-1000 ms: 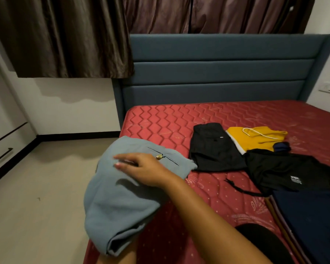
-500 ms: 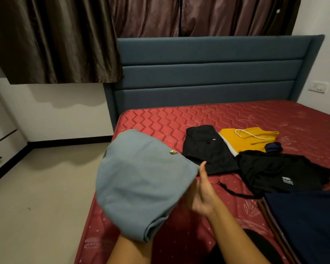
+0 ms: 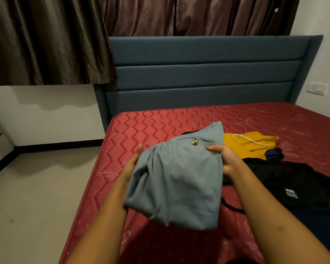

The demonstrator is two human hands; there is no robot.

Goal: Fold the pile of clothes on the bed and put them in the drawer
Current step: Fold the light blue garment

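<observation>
Since the earlier frame, the folded grey-blue garment [image 3: 179, 180] has been swung rightward and the right hand [image 3: 227, 159] has been brought onto its right edge. The red mattress [image 3: 156, 126] is seen beneath both hands. The garment is held above it, gripped by the right hand with the thumb on top. The left hand [image 3: 131, 167] is pressed to its left edge with the fingers hidden under cloth, so its grip cannot be told. A black garment [image 3: 293, 180] lies right of the right hand, a yellow garment [image 3: 251, 146] just beyond it. A brass button [image 3: 194, 142] is seen left of the right thumb.
</observation>
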